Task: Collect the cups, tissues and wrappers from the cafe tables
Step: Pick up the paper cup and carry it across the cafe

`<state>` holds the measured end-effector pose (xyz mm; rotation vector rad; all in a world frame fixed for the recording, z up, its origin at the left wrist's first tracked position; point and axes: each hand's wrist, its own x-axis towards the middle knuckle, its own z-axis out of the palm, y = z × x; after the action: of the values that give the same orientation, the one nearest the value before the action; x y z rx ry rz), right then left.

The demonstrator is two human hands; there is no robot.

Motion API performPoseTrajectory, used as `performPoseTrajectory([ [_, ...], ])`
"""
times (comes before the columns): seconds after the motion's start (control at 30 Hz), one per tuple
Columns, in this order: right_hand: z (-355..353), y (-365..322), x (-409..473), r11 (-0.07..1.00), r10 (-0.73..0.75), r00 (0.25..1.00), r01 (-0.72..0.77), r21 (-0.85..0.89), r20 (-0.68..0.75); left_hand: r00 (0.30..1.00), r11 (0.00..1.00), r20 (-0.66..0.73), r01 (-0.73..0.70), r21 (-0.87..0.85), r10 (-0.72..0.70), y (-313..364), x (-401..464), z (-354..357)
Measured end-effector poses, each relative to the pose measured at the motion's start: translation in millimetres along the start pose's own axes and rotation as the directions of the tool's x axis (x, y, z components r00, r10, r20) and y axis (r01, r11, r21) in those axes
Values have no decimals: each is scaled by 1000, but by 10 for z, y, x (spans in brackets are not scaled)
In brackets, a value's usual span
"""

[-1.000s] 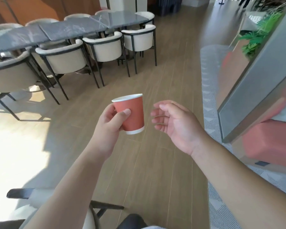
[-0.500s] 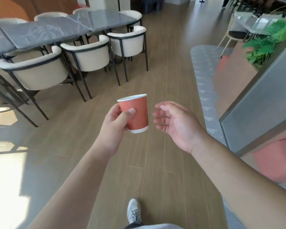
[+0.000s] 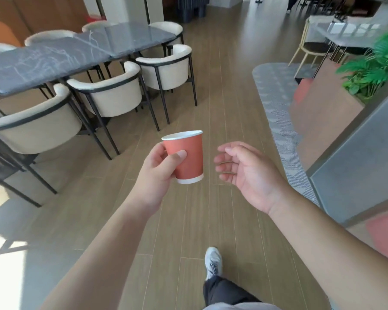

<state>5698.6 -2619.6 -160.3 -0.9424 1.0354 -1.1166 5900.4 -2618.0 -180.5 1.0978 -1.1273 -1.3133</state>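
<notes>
Head view: I see my left hand raised at mid-frame over the wooden floor, forearm reaching in from the lower left, thumb and fingers wrapped round a red paper cup held upright with its white rim up. Just to its right, apart from the cup, my right hand hovers palm turned inward, fingers loosely curved and holding nothing. Far left stands a dark marble table lined with cream chairs. A green plant sits far right. My grey shoe shows near the bottom.
</notes>
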Motion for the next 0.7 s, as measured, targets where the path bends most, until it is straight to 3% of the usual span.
performPoseTrajectory([
  [0.37,111,-108,2107,997,16,998,-20,73,55,996,994,-89,23,105,-14,-19,1922,-429],
  [0.7,-111,-790,3962,989,-22,996,9,145,89,998,986,-62,6,166,5,320,3975,-204],
])
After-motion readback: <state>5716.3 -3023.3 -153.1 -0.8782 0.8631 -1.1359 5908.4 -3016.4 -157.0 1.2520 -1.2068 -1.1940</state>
